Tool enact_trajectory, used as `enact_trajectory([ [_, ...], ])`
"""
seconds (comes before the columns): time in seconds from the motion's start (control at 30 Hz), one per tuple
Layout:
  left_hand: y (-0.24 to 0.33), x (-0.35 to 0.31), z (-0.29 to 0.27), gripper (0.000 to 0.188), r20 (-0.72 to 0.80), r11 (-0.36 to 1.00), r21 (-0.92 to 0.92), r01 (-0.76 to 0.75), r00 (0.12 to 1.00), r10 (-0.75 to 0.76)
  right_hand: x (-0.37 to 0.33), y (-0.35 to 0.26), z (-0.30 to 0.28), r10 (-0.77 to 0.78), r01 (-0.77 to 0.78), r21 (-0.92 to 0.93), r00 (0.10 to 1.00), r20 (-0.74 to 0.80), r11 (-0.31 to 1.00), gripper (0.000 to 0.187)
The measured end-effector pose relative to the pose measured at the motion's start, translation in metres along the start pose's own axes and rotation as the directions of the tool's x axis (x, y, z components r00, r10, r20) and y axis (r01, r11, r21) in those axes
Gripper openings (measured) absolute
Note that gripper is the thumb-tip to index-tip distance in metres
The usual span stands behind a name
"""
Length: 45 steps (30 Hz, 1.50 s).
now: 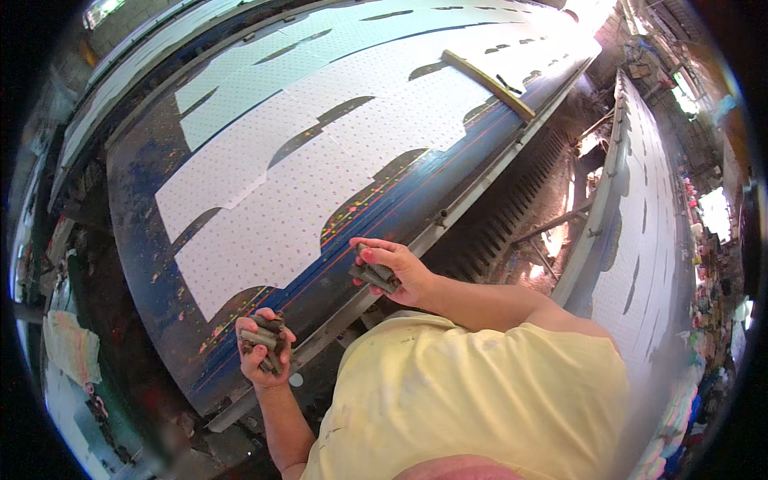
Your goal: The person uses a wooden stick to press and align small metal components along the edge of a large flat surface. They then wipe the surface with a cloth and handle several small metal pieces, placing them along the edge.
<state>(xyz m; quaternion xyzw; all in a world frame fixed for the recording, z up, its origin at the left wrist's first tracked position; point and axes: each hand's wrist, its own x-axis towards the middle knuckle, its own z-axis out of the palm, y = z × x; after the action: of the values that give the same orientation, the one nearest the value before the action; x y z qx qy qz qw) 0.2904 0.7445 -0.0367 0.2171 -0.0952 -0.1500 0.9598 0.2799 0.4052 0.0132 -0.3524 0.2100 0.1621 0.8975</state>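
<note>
My left hand (pixel 276 370) is closed around several dull grey-brown, short rod-like pieces (pixel 262 339), held just off the near corner of the long table. Farther along the same edge, my right hand (pixel 406 276) grips similar grey-brown pieces (pixel 374 278), with thumb and fingers wrapped about them. Their exact kind cannot be made out. Both hands are raised near the metal rail (pixel 352 302) on the table's side. White cut cloth pieces (pixel 240 254) with a small dotted pattern lie flat on the dark blue tabletop (pixel 148 240).
A wood-edged bar (pixel 488 84) lies across the table's far right part. Small pegs (pixel 441 216) stand along the side rail. To the right runs another long table with white cloth (pixel 640 208), beyond a gap with a slatted dark structure (pixel 512 200). A striped cloth (pixel 72 346) hangs at left.
</note>
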Motion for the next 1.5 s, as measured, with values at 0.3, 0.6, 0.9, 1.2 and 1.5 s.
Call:
enact_trajectory([
  [0.3,-0.050,0.039,0.039,0.040,-0.030,0.991,0.133,0.008,1.000,-0.004,0.015,-0.063,-0.049,-0.048,0.025,0.145,0.986,0.160,0.989,0.051],
  [0.6,-0.167,0.109,0.087,0.038,-0.067,0.994,0.111,-0.017,0.997,0.025,0.014,-0.183,-0.159,0.004,-0.013,0.055,0.987,0.160,0.998,0.053],
  [0.9,-0.237,0.153,0.143,0.040,-0.017,0.990,0.138,0.017,1.000,-0.015,-0.001,-0.270,-0.228,-0.123,0.114,0.092,0.987,0.103,0.989,0.053],
  [1.2,-0.300,0.190,0.142,0.041,0.010,0.988,0.154,-0.029,1.000,0.028,-0.022,-0.316,-0.275,-0.186,0.180,0.127,0.982,0.039,0.975,0.055],
  [1.5,-0.382,0.242,0.202,0.044,0.038,0.968,0.244,-0.054,0.998,0.047,-0.001,-0.426,-0.367,-0.285,0.264,0.254,0.957,0.051,0.931,0.049],
])
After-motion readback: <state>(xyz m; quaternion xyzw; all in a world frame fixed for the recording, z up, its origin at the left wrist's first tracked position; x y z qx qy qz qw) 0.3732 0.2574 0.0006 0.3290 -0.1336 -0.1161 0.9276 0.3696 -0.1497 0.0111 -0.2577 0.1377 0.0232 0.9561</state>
